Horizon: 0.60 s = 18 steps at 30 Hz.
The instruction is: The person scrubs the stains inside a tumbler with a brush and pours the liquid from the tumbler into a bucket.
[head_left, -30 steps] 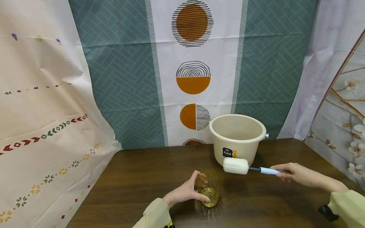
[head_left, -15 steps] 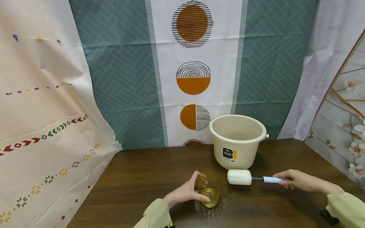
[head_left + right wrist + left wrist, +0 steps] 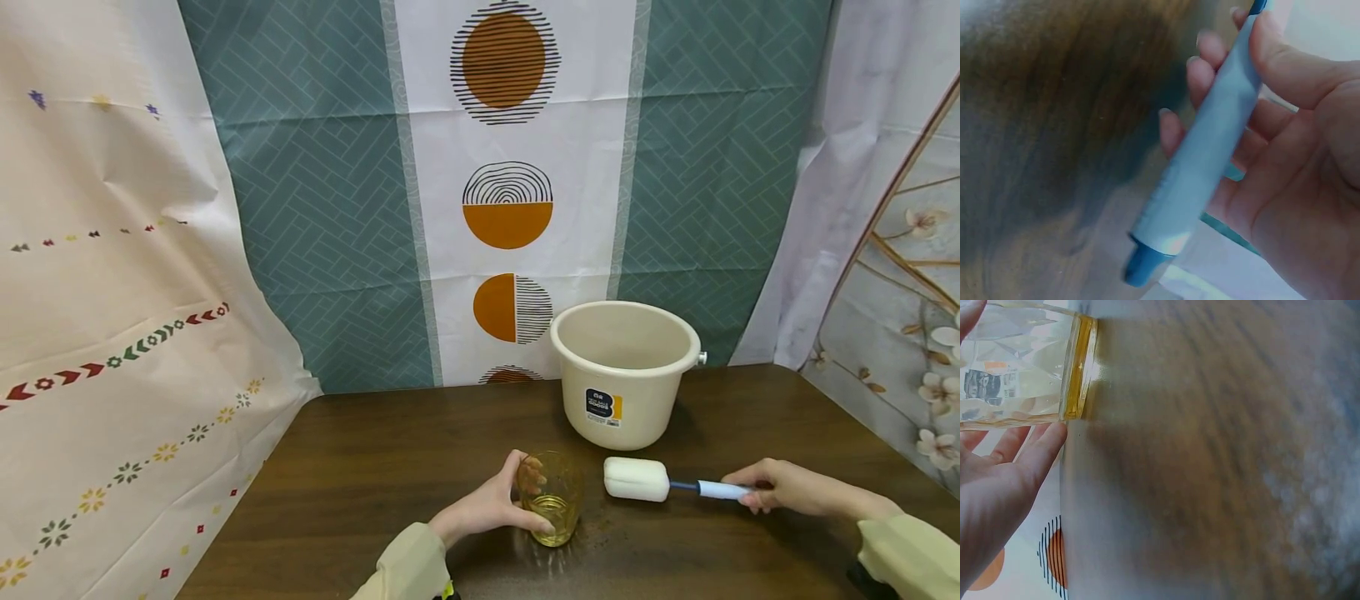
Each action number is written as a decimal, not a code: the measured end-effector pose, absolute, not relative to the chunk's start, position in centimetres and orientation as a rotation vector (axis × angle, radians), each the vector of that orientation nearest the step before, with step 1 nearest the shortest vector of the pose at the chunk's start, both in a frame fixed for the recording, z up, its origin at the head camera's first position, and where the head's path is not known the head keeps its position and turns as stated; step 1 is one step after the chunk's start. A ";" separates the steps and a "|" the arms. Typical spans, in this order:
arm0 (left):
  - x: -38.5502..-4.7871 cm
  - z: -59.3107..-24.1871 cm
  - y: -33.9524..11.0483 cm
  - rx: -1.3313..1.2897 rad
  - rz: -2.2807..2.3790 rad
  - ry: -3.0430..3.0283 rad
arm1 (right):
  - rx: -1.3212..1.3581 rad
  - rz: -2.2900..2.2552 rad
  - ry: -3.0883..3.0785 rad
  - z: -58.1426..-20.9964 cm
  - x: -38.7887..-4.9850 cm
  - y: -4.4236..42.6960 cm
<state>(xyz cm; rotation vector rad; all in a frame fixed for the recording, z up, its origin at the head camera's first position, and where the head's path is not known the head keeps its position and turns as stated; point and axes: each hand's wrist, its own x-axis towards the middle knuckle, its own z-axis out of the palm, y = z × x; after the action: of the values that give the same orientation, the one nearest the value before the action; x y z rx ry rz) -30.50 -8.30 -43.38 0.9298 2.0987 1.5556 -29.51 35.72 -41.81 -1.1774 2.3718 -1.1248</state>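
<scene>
An amber drinking glass (image 3: pixel 558 500) stands upright on the dark wooden table, and my left hand (image 3: pixel 491 500) grips its side, thumb in front and fingers behind. Its thick yellow base (image 3: pixel 1080 367) shows in the left wrist view. To the right of the glass, my right hand (image 3: pixel 780 487) pinches the pale blue handle of a sponge cup brush (image 3: pixel 636 479). The white sponge head points left toward the glass, apart from it, at or just above the table. In the right wrist view, thumb and fingers hold the handle (image 3: pixel 1204 150), whose dark blue end sticks out below.
Behind the brush stands a cream bucket (image 3: pixel 622 375) with a black and yellow label. Patterned cloths (image 3: pixel 337 208) hang at the back and both sides of the table (image 3: pixel 360 450). Small wet marks lie on the wood near the glass.
My right hand has lowered the cup brush from in front of the bucket's label toward the table and slightly right. My left hand and the glass have stayed in place.
</scene>
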 end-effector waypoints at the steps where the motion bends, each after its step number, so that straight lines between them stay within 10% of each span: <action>1: -30.5 -43.4 -8.3 0.928 1.557 2.098 | -1.160 -1.110 2.392 -41.8 -29.5 35.7; 18: -30.5 -43.5 -8.4 0.930 1.554 2.104 | -1.315 -0.812 2.786 -42.9 -29.1 35.3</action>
<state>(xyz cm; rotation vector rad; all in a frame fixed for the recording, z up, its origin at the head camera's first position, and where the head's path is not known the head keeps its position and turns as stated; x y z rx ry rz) -30.52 -8.40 -43.49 0.9305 2.1040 1.5537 -29.12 35.27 -42.86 -1.3152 2.7856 -0.8118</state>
